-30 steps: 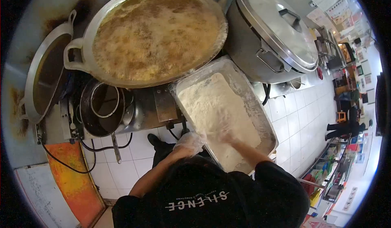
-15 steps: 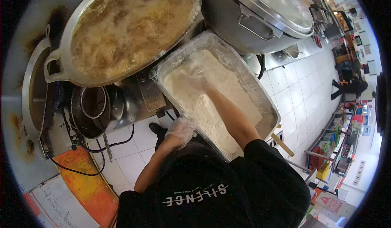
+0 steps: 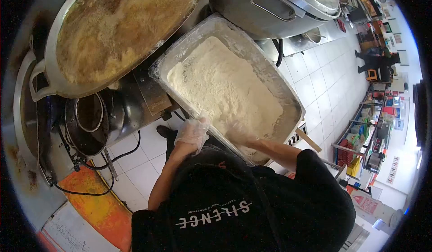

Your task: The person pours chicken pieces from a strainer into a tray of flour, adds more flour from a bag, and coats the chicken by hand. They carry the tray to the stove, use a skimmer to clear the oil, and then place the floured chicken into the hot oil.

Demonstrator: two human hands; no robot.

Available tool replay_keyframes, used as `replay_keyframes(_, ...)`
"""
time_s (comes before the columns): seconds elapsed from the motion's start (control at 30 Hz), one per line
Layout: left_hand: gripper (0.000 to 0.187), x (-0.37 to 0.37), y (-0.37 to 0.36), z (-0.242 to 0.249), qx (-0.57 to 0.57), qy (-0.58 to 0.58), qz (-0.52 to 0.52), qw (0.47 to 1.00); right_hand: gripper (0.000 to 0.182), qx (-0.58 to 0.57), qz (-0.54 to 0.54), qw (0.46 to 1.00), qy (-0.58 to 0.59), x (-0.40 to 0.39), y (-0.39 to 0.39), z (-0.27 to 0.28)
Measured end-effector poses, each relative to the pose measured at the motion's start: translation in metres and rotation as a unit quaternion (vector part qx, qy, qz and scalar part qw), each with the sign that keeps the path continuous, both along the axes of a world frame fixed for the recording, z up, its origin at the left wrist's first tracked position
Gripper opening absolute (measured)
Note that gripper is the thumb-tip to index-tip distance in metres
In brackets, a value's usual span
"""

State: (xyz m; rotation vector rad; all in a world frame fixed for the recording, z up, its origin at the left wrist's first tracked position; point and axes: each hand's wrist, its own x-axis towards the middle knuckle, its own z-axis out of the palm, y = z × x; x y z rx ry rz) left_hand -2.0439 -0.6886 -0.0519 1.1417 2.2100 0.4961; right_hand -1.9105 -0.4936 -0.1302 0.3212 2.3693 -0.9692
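A deep metal tray (image 3: 274, 70) holds pale flour (image 3: 220, 76), heaped unevenly and loose at its near side. My left hand (image 3: 192, 136), in a clear plastic glove, grips the tray's near left rim. Inside the tray my right hand (image 3: 240, 133) is low in the flour near the same edge. Motion blurs its fingers, so their shape and anything in them cannot be made out.
A wide pan of bubbling oil (image 3: 126, 31) stands at the upper left. Behind the tray is a large lidded pot (image 3: 234, 7). A dark pot (image 3: 83, 137) and cables are at left, a wooden handle (image 3: 308, 140) at right. A person (image 3: 378, 61) is far off.
My right hand has moved from the far left part of the flour back toward the near edge. My left hand stays at the rim. The whole view has shifted slightly.
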Motion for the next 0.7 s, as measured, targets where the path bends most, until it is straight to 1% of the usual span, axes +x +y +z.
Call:
replay_keyframes(0.07,0.021,0.000,0.000,-0.002,0.009,0.001,0.013,1.000,0.072,-0.070,-0.102,0.992,-0.036,-0.010,0.002,0.018)
replay_keyframes(0.1,0.019,0.000,0.000,-0.001,0.026,-0.029,0.042,0.998,0.069,-0.083,-0.177,0.980,-0.036,-0.016,0.008,0.037)
replay_keyframes(0.13,0.020,-0.001,-0.001,0.004,0.042,-0.059,0.070,0.995,0.067,-0.097,-0.253,0.962,-0.036,-0.027,0.012,0.071)
replay_keyframes(0.2,0.023,-0.001,-0.004,0.005,0.058,-0.070,0.069,0.993,0.059,-0.071,-0.244,0.967,-0.009,-0.027,0.042,0.072)
replay_keyframes(0.27,0.023,-0.002,-0.005,-0.004,0.067,-0.029,0.011,0.997,0.052,-0.039,-0.228,0.973,0.030,-0.020,0.080,0.059)
replay_keyframes(0.3,0.021,0.002,-0.004,-0.007,0.059,-0.115,0.084,0.988,0.048,-0.024,-0.229,0.972,0.049,-0.012,0.097,0.051)
replay_keyframes(0.33,0.020,0.004,-0.002,-0.011,0.052,-0.197,0.158,0.966,0.044,-0.008,-0.239,0.969,0.068,-0.004,0.110,0.046)
replay_keyframes(0.37,0.020,0.005,0.001,-0.013,0.046,-0.276,0.232,0.932,0.041,0.009,-0.252,0.963,0.089,0.005,0.120,0.045)
replay_keyframes(0.4,0.025,0.005,0.003,-0.014,0.065,-0.335,0.292,0.894,0.037,0.029,-0.270,0.956,0.109,0.014,0.127,0.045)
replay_keyframes(0.47,0.036,0.006,0.007,-0.015,0.102,-0.443,0.406,0.793,0.030,0.104,-0.306,0.940,0.107,0.030,0.123,0.067)
replay_keyframes(0.53,0.030,0.002,0.006,-0.005,0.103,-0.388,0.394,0.827,0.034,0.226,-0.316,0.919,0.072,0.034,0.096,0.104)
replay_keyframes(0.57,0.028,0.000,0.004,-0.001,0.101,-0.357,0.387,0.844,0.037,0.336,-0.260,0.878,0.221,0.047,0.089,0.107)
replay_keyframes(0.6,0.026,-0.002,0.003,-0.011,0.161,-0.291,0.373,0.866,0.041,0.434,-0.196,0.801,0.363,0.058,0.083,0.108)
replay_keyframes(0.63,0.025,-0.002,0.002,-0.030,0.219,-0.222,0.352,0.882,0.043,0.492,-0.247,0.761,0.344,0.064,0.068,0.115)
replay_keyframes(0.7,0.025,-0.008,0.005,-0.037,0.282,-0.123,0.349,0.885,0.047,0.600,-0.349,0.661,0.286,0.079,0.037,0.132)
